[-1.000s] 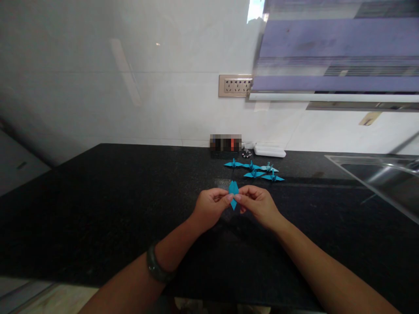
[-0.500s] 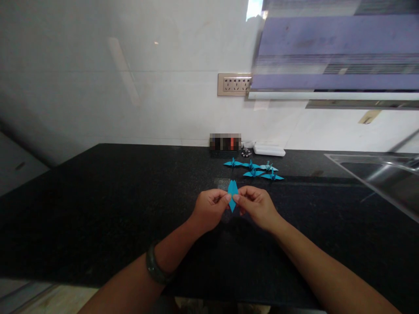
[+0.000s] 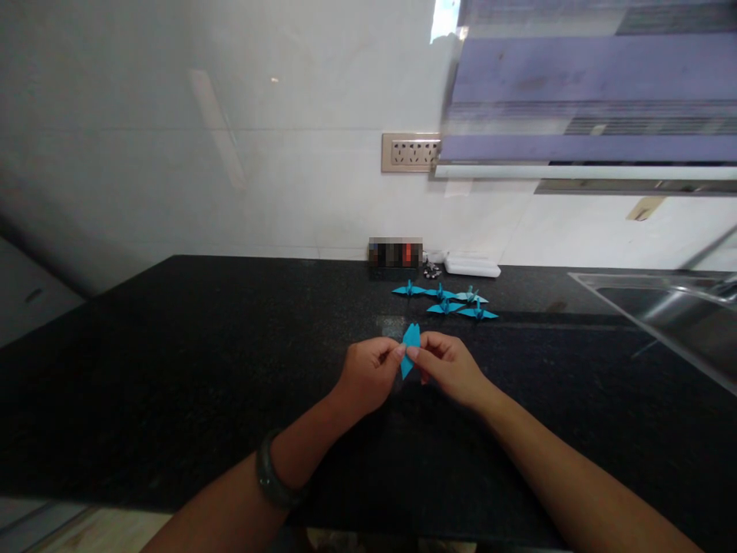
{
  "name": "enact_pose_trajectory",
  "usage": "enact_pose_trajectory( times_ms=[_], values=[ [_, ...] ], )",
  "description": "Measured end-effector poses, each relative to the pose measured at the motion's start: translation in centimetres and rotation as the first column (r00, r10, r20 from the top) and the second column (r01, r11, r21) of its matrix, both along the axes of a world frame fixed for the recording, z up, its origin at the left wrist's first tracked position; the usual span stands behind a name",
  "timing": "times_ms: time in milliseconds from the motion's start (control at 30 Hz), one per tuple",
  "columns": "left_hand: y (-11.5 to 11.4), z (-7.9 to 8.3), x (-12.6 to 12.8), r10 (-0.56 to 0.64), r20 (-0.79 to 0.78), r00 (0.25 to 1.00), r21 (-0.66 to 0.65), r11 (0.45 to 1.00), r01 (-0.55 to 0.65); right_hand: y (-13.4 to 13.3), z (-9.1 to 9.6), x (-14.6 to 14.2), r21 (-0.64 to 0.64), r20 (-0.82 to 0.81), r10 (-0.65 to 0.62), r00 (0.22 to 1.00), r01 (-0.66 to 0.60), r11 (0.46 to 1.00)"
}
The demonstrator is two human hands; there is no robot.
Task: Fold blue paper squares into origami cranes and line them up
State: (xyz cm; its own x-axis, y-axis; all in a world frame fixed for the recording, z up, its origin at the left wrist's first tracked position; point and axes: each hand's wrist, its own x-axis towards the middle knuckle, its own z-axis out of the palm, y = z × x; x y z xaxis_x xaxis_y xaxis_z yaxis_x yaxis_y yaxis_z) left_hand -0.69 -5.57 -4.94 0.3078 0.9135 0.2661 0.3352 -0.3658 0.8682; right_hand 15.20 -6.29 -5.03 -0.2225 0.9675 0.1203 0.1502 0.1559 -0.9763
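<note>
A small blue folded paper piece (image 3: pixel 410 346), narrow and pointed at both ends, is pinched between my two hands above the black countertop (image 3: pixel 201 369). My left hand (image 3: pixel 369 373), with a dark band on its wrist, grips its left side with thumb and forefinger. My right hand (image 3: pixel 450 367) pinches its right side, fingers curled. Just behind, several finished blue paper cranes (image 3: pixel 446 300) sit in a cluster on the counter.
A white flat box (image 3: pixel 473 266) and a small dark object stand by the white wall. A wall socket plate (image 3: pixel 411 152) is above them. A steel sink (image 3: pixel 668 311) lies at the right, under a range hood (image 3: pixel 581 100).
Both hands have drawn slightly closer together and a little lower, and the paper piece now tilts and looks narrower.
</note>
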Motion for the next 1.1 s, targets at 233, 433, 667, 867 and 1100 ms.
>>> enact_pose_trajectory(
  times_ms=[233, 433, 667, 867, 1100],
  values=[
    [-0.05, 0.09, 0.06, -0.024, -0.034, 0.999, 0.012, 1.000, 0.024, -0.21, -0.10, -0.02, 0.093, 0.064, -0.001, 0.998, -0.005, 0.996],
    [0.16, -0.29, 0.12, 0.015, 0.026, 1.000, -0.033, 0.999, -0.015, -0.09, -0.15, 0.12, 0.042, 0.061, 0.018, 0.998, -0.021, 0.999],
    [0.22, -0.47, 0.24, 0.035, 0.048, 0.998, -0.056, 0.998, -0.032, -0.02, -0.08, -0.02, 0.065, 0.099, -0.043, 0.994, 0.037, 0.997],
    [0.64, -0.65, 0.33, -0.015, 0.108, 0.994, -0.105, 0.994, 0.026, -0.02, -0.28, -0.10, 0.125, 0.165, -0.136, 0.977, 0.116, 0.985],
    [0.61, -0.50, 0.25, 0.011, 0.141, 0.990, -0.140, 0.990, 0.009, -0.23, -0.22, -0.28, 0.116, 0.151, -0.082, 0.985, 0.064, 0.991]
  ],
)
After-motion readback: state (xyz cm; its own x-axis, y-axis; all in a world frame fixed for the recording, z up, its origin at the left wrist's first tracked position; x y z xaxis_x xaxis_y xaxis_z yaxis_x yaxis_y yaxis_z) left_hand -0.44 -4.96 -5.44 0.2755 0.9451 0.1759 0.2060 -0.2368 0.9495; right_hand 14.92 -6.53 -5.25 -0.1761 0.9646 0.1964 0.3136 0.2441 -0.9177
